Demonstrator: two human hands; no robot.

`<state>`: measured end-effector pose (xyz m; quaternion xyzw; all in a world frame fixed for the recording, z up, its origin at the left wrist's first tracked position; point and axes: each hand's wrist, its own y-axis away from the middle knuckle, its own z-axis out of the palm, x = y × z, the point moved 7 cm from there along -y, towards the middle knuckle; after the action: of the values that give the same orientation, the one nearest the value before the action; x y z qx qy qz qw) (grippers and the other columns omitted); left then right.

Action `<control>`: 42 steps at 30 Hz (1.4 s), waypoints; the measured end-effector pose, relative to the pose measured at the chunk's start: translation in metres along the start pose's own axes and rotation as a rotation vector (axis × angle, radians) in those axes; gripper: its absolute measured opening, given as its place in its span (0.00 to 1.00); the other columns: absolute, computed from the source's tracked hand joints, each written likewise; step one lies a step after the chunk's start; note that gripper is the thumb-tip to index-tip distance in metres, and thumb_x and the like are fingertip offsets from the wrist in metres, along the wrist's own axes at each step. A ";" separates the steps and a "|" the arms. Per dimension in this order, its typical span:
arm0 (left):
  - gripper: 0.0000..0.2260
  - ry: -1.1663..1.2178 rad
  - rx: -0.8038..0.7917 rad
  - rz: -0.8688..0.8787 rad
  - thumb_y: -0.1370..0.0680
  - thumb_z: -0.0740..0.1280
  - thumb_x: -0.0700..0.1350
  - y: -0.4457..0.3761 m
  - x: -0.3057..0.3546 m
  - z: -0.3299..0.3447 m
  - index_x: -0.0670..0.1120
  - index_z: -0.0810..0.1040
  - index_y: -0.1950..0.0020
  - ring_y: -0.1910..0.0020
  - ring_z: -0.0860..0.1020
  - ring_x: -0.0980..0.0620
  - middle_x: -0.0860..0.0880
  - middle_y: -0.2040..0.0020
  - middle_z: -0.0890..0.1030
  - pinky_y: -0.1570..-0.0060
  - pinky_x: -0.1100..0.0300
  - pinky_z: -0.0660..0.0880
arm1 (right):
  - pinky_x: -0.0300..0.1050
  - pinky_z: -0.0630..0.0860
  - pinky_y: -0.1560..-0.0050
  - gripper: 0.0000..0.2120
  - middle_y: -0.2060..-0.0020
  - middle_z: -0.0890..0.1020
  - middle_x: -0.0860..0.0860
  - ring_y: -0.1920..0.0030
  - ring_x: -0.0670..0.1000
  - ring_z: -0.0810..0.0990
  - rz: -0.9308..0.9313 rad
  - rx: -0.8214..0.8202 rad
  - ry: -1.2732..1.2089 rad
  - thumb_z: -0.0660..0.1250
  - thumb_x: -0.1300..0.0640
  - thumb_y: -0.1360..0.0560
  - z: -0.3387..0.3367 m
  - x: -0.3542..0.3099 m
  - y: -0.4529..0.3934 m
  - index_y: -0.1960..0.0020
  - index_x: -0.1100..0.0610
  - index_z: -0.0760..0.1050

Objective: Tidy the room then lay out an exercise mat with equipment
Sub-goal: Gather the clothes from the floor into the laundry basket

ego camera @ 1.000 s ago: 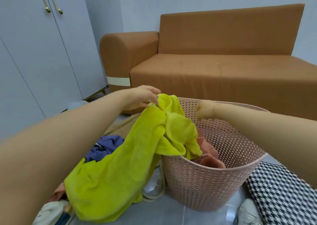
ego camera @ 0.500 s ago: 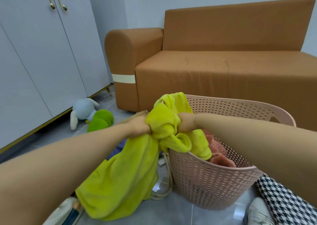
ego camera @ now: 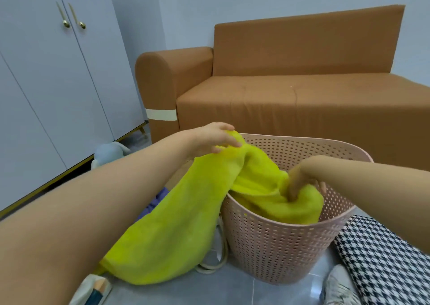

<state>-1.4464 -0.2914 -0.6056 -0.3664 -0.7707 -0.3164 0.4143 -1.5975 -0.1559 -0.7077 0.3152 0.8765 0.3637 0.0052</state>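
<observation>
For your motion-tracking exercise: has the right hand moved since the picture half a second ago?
Yes. The right hand has gone down from the pink basket's near-left rim into the basket, pushing the yellow-green towel inside.

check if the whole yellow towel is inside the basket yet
No, part of the yellow towel hangs outside the basket rim toward the floor.

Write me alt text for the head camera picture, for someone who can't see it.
A person's left hand and right hand stuff a lime-green fleece blanket into a pink perforated plastic laundry basket, half still draped outside, before a brown fabric sofa.
</observation>
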 end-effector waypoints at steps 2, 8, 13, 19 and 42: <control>0.32 -0.218 -0.018 -0.004 0.27 0.72 0.41 0.000 -0.017 -0.011 0.49 0.63 0.26 0.31 0.68 0.49 0.47 0.27 0.67 0.35 0.56 0.67 | 0.48 0.71 0.38 0.34 0.29 0.67 0.58 0.33 0.59 0.70 -0.019 -0.050 0.086 0.68 0.49 0.25 0.012 -0.003 -0.005 0.25 0.59 0.60; 0.59 -0.150 -0.316 -0.360 0.40 0.82 0.49 0.008 -0.123 -0.044 0.63 0.41 0.24 0.23 0.52 0.46 0.57 0.22 0.48 0.26 0.41 0.53 | 0.53 0.66 0.31 0.46 0.29 0.66 0.52 0.31 0.56 0.67 -0.373 0.288 -0.180 0.78 0.51 0.35 -0.039 -0.044 0.002 0.25 0.53 0.56; 0.39 -0.260 -0.485 -0.538 0.33 0.77 0.55 0.026 -0.191 0.001 0.51 0.64 0.26 0.31 0.70 0.48 0.52 0.29 0.71 0.31 0.46 0.66 | 0.55 0.61 0.27 0.57 0.24 0.54 0.49 0.25 0.55 0.57 -0.607 0.335 -0.533 0.79 0.53 0.37 -0.066 -0.083 0.010 0.23 0.46 0.41; 0.14 -0.041 0.013 -0.141 0.21 0.66 0.43 0.001 -0.133 0.001 0.46 0.72 0.36 0.49 0.76 0.50 0.46 0.45 0.78 0.51 0.56 0.77 | 0.44 0.70 0.41 0.45 0.36 0.72 0.55 0.37 0.56 0.73 -0.679 0.622 -0.362 0.73 0.59 0.31 -0.073 -0.116 0.025 0.24 0.50 0.49; 0.55 -0.201 -0.246 -0.255 0.35 0.80 0.47 -0.025 -0.076 -0.024 0.64 0.42 0.24 0.24 0.52 0.45 0.53 0.22 0.47 0.26 0.43 0.54 | 0.55 0.62 0.28 0.55 0.24 0.52 0.58 0.25 0.59 0.55 -0.122 0.424 -0.333 0.78 0.50 0.35 -0.046 0.019 -0.008 0.22 0.56 0.43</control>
<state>-1.4278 -0.3466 -0.6650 -0.3435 -0.8039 -0.4198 0.2440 -1.6281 -0.1793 -0.6747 0.3112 0.9376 0.1146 0.1049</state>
